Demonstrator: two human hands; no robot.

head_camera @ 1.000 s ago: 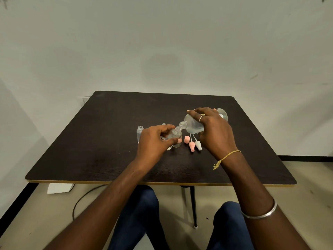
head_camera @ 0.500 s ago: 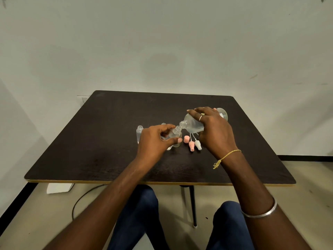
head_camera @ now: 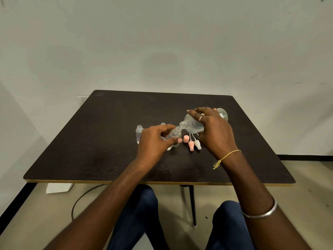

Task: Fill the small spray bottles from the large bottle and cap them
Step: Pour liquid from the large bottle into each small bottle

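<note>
My right hand (head_camera: 214, 134) grips the large clear bottle (head_camera: 192, 125), tipped on its side with its open neck pointing left. That neck meets the mouth of a small clear spray bottle (head_camera: 175, 135), which my left hand (head_camera: 155, 141) holds tilted toward it just above the dark table (head_camera: 100, 141). Another small uncapped bottle (head_camera: 139, 132) stands upright left of my left hand. The open top of a third (head_camera: 163, 124) shows behind my fingers. Spray caps lie between my hands: two pink caps (head_camera: 186, 139) (head_camera: 191, 145) and a white one (head_camera: 197, 144).
The table's front edge (head_camera: 158, 182) lies close to my knees. A white block (head_camera: 59, 187) and a black cable (head_camera: 81, 199) sit on the floor at the left. A plain wall stands behind the table.
</note>
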